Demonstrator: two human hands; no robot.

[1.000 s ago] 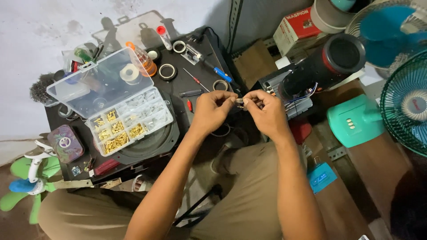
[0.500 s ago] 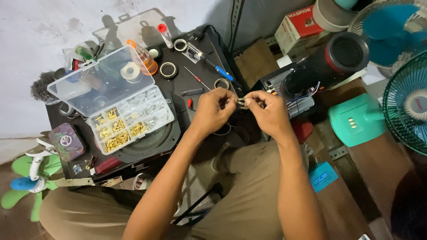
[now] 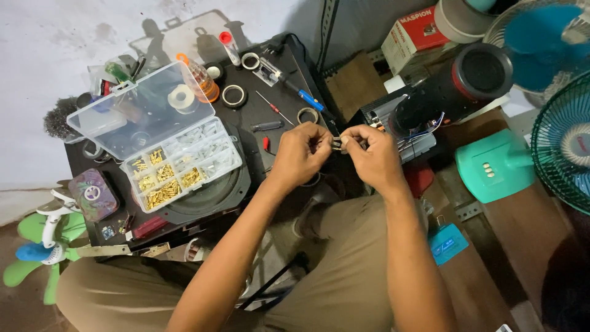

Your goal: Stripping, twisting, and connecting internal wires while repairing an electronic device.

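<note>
We recorded both hands raised just above the right edge of the dark bench (image 3: 258, 117), closed together on one small dark part (image 3: 337, 144). Our left hand (image 3: 299, 154) pinched its left end with curled fingertips; our right hand (image 3: 372, 157) pinched the right end, thumb and forefinger narrow. The part sat between the two sets of fingertips, in front of the black cylindrical motor housing (image 3: 455, 92) with loose coloured wires (image 3: 424, 126). As far as we could tell, the part's long axis ran roughly left to right, level, from one hand toward the other; which end was the front we could not tell, as it was too small and mostly covered. Risk, in our judgement: the grip was on the very tips, so a slip could drop the part into the lap or floor clutter. The open clear compartment box (image 3: 178, 166) of brass terminals sat near our left forearm, and a careless elbow could knock it.
</note>
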